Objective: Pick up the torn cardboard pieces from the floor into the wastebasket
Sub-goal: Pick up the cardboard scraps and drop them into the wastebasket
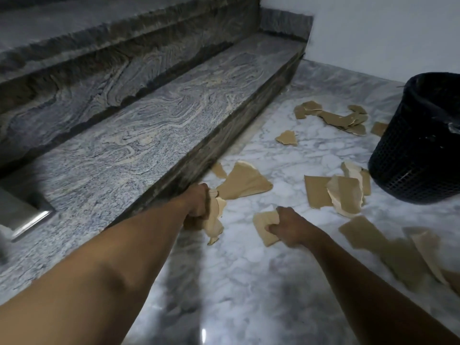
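Leftward, cardboard pieces (245,181) beside step edge (236,120).

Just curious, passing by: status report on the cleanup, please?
Left hand grips several scraps. Right hand grips one piece. More pieces on floor. Wastebasket upright, far right, nothing blocking.

Floor (249,282): polished marble, white w/ grey veins, glossy, reflects light. Step (139,135): grey stone w/ swirled grain, smooth semi-gloss tread; front edge darker, rougher-looking. Cardboard pieces (245,181): tan paperboard, matt; torn edges paler, fibrous. Wastebasket (418,155): black plastic mesh, matt. Wall (385,28): plain pale finish, matt. Metal fitting (27,217), far left: smooth, bright sheen.
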### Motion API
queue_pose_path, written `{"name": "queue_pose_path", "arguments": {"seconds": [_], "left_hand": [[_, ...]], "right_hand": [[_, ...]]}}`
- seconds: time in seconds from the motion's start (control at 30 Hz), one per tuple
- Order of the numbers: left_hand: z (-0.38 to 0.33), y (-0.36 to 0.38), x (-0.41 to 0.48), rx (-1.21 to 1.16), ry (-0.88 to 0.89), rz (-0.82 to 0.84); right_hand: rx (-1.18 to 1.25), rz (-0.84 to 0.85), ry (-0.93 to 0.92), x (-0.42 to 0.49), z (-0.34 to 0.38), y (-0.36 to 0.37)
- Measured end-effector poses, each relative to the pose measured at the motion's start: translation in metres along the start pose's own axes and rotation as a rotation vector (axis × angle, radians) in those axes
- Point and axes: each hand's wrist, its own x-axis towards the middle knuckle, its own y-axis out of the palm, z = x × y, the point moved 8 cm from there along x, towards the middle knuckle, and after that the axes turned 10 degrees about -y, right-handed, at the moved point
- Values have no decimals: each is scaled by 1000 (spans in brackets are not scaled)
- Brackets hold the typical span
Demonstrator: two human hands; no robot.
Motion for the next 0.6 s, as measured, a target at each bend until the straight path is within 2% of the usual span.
{"name": "queue_pose_path", "arguments": {"seconds": [0.1, 0.23, 0.43, 0.6], "left_hand": [[4, 2, 8, 26, 12, -29], [7, 8, 21, 99, 30, -26], [16, 11, 36, 108, 78, 2], [7, 12, 28, 179, 156, -5]], "right_hand": [[-49, -69, 30, 41, 17, -16], [47, -193, 65, 90, 34, -37], [20, -222, 238, 119, 29, -24], [346, -406, 205, 96, 4, -19]]}}
